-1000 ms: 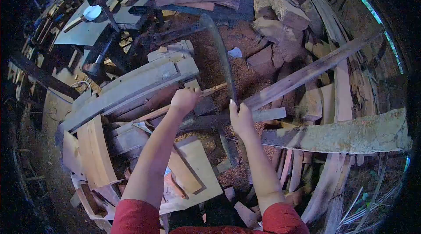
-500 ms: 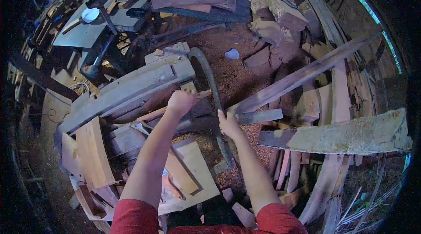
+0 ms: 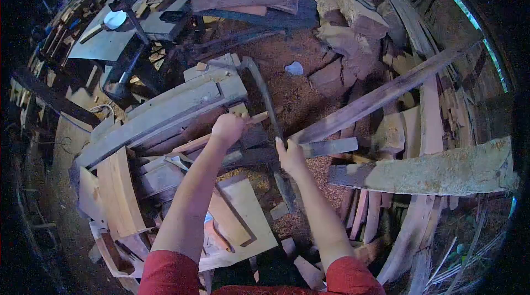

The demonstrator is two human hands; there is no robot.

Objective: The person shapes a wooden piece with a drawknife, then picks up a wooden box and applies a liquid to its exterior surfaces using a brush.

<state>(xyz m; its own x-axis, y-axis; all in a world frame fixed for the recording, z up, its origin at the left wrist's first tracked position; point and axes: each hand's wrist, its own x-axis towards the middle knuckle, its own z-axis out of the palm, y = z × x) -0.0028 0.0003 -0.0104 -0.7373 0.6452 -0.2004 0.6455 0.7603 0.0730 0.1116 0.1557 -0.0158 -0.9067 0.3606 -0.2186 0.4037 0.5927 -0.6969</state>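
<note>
My left hand [image 3: 228,129] is closed around a narrow wooden piece [image 3: 257,118], whose end sticks out to the right of my fist. My right hand [image 3: 289,154] is closed on a long, dark, curved tool [image 3: 264,93] that runs from the bench edge down past my hand. The tool's middle lies close to the tip of the wooden piece; whether they touch is hard to tell. Left of the hands lies a thick grey beam [image 3: 160,110]. Beneath my forearms are a pale board [image 3: 243,201] and an orange-handled tool [image 3: 217,235].
A long plank [image 3: 381,93] slants up to the right. Below it, a broad rough slab [image 3: 430,173] points inward. Logs [image 3: 353,13] are piled at the back right. A white round object [image 3: 114,19] sits on a sheet at the back left. Sawdust covers the ground.
The curved tool has shifted and tilted slightly, with its upper end a little to the right. My right hand has changed its pose slightly. My left hand has stayed nearly in place.
</note>
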